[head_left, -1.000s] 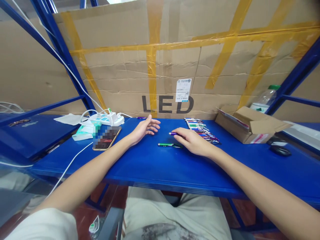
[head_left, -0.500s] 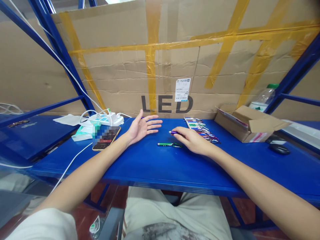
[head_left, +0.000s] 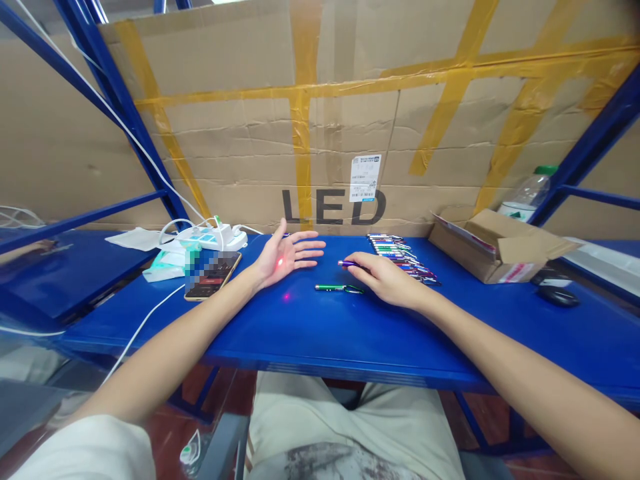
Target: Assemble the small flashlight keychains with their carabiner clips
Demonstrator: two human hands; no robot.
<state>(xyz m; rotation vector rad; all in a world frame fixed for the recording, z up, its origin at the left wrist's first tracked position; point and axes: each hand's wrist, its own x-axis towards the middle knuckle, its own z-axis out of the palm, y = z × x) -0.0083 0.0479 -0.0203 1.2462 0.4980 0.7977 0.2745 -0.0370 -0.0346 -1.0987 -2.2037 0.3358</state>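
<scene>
In my right hand [head_left: 387, 280] is a purple laser pointer [head_left: 344, 263], its silver tip facing left toward my other hand. My left hand [head_left: 290, 255] is held up with the palm turned to the right and the fingers spread. A bright red light spot shows on that palm, and a fainter one glows on the blue table [head_left: 280, 333] below it. Between the hands, nearer to me, lies a green laser pointer [head_left: 331, 289] with a clip. Several multicoloured laser pointers [head_left: 395, 252] lie in a row behind my right hand.
At the left are a phone [head_left: 225, 273], a tissue pack [head_left: 167, 263] and a white power strip [head_left: 210, 237] with cables. An open cardboard box [head_left: 493, 263], a black mouse [head_left: 559, 297] and a plastic bottle [head_left: 530, 193] stand right. A cardboard sheet [head_left: 225, 160] walls the back.
A red light spot has appeared on my left palm, with a fainter one on the table. Both hands have stayed almost where they were.
</scene>
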